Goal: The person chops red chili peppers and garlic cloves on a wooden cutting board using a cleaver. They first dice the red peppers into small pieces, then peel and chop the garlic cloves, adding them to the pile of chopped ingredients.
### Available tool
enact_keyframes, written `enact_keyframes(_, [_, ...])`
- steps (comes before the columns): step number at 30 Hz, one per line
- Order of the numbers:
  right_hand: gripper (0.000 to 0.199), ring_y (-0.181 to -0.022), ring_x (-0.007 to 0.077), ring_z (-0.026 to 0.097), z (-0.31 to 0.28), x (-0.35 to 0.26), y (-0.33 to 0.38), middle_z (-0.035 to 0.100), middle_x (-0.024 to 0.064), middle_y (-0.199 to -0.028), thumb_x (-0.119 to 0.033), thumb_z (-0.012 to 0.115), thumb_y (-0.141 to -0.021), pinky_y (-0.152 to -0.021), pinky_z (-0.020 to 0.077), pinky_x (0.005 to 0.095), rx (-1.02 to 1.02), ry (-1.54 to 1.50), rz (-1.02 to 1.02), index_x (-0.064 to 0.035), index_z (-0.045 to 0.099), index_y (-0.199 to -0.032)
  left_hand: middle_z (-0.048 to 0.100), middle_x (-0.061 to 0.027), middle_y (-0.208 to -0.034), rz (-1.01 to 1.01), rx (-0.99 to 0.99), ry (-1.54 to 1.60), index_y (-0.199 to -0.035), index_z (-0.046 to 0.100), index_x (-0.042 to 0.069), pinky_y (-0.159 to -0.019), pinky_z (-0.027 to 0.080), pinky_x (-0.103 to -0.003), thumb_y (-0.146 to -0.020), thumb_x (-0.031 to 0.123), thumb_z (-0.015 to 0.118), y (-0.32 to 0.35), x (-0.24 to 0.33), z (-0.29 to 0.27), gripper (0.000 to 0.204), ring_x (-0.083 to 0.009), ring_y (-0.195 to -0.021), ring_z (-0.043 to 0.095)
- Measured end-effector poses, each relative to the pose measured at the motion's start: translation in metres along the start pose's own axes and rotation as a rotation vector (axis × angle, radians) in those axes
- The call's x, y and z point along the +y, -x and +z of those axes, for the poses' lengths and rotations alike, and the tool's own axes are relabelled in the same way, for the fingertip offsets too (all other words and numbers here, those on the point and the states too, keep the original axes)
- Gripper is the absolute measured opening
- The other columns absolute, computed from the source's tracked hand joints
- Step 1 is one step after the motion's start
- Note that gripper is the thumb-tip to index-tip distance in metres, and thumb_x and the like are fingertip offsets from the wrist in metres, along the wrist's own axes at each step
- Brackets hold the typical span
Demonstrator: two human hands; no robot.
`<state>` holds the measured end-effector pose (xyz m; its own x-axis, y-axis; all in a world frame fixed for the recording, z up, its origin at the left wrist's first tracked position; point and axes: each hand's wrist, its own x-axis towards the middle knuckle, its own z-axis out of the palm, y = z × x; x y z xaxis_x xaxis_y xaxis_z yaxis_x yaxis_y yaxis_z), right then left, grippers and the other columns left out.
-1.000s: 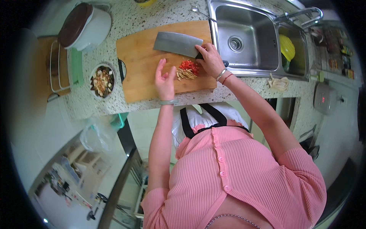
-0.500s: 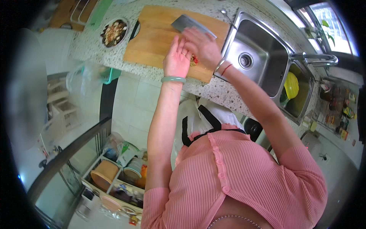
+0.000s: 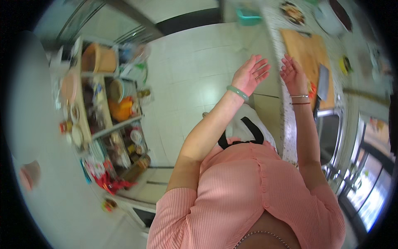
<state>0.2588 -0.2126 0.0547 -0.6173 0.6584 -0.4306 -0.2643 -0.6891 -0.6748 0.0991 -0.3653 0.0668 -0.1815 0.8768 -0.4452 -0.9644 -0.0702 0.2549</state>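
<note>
Both of my hands hold nothing. My left hand [image 3: 252,75], with a green bangle at the wrist, is out over the floor beside the counter, fingers spread. Near the counter edge, my right hand [image 3: 294,76] is palm up with its fingers extended, close to the wooden cutting board [image 3: 304,47]. A cleaver [image 3: 323,81] lies on that board, its dark handle toward the sink. Chopped red bits [image 3: 311,89] sit between the cleaver and my right wrist. Past the board's far end stands a plate of sliced food [image 3: 292,14].
A storage rack [image 3: 94,133] with bowls, bags and bottles stands to the left on the tiled floor [image 3: 182,74]. At the right is a steel sink [image 3: 330,135]. A pale pot [image 3: 331,18] and a teal basket [image 3: 248,17] are at the far end.
The view has turned left, so the counter now lies at the right and the rack shows more fully. My hands, earlier close together above the board, have come apart and off it.
</note>
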Motion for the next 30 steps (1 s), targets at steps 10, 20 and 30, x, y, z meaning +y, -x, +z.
enact_keyframes(10, [0.025,-0.066,0.0087,0.054,0.258,0.231,0.012,0.064,0.0025,-0.090,-0.020,0.058,-0.095,-0.060,0.0459,0.0238,-0.504,0.340,0.500,-0.0036,0.064,-0.112,0.059,-0.0078,-0.122,0.525,0.432,0.404,-0.124,0.055,0.008,-0.089,0.050,-0.034,-0.096,0.019,0.060,0.213,0.113,-0.183,0.030,-0.0207,-0.104,0.058])
enact_keyframes(20, [0.025,-0.064,0.0058,0.056,0.411,0.409,0.057,0.065,0.0012,-0.088,-0.020,0.061,-0.094,-0.057,0.0478,0.0204,-0.841,0.762,0.842,-0.0040,0.064,-0.112,0.061,-0.0030,-0.110,0.927,0.447,0.840,-0.120,0.059,0.009,-0.085,0.050,-0.029,-0.094,0.016,0.062,0.346,0.139,-0.306,0.027,-0.0162,-0.095,0.059])
enact_keyframes(30, [0.020,-0.061,0.0040,0.055,0.515,0.574,0.062,0.067,-0.0004,-0.086,-0.021,0.065,-0.092,-0.056,0.0493,0.0198,-0.993,1.134,1.113,-0.0081,0.067,-0.107,0.064,-0.0034,-0.103,1.156,0.566,1.194,-0.115,0.064,0.008,-0.083,0.052,-0.030,-0.093,0.016,0.064,0.399,0.199,-0.407,0.023,-0.0158,-0.092,0.060])
